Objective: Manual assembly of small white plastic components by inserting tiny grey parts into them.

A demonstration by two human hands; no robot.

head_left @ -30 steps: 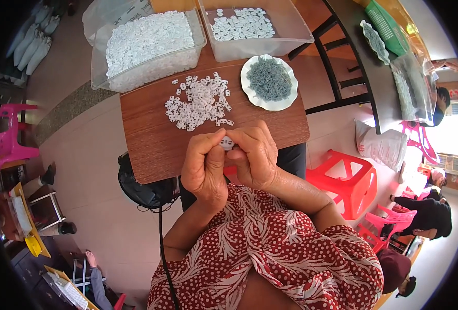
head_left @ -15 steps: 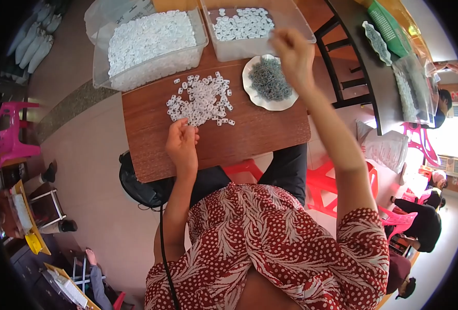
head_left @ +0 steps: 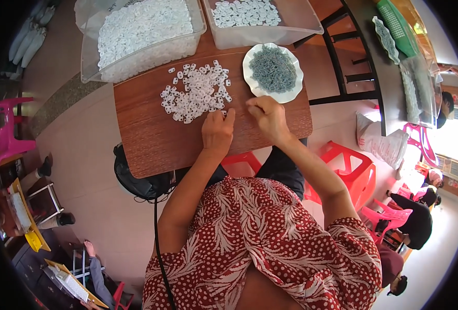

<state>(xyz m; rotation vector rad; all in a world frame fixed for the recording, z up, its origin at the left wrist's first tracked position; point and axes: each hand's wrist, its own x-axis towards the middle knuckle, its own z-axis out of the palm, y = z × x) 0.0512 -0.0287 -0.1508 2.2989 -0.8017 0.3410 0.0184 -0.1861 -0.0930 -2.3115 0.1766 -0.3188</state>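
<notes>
On the brown wooden table [head_left: 151, 139] lies a loose pile of small white plastic pieces [head_left: 195, 93], many with two dark holes. At the pile's near right edge my left hand [head_left: 218, 133] is closed in a pinch, with a white bit showing at its fingertips. Just to its right my right hand [head_left: 271, 118] is also closed, fingers curled and thumb pressed in; whatever it holds is too small to make out. It stands close to the near rim of a scalloped white plate [head_left: 248, 81], which is heaped with thin grey screws or nails [head_left: 273, 71].
Two clear plastic bins stand at the table's far edge: the left bin [head_left: 141, 64] full of white pieces, the right bin [head_left: 260, 39] partly filled. A dark table [head_left: 376, 77] is at right. Red stools [head_left: 350, 173] stand beside me; people sit farther off.
My right hand has come down from beside the right bin to the near side of the plate. My left hand has moved right along the pile's near edge, closer to my right hand.
</notes>
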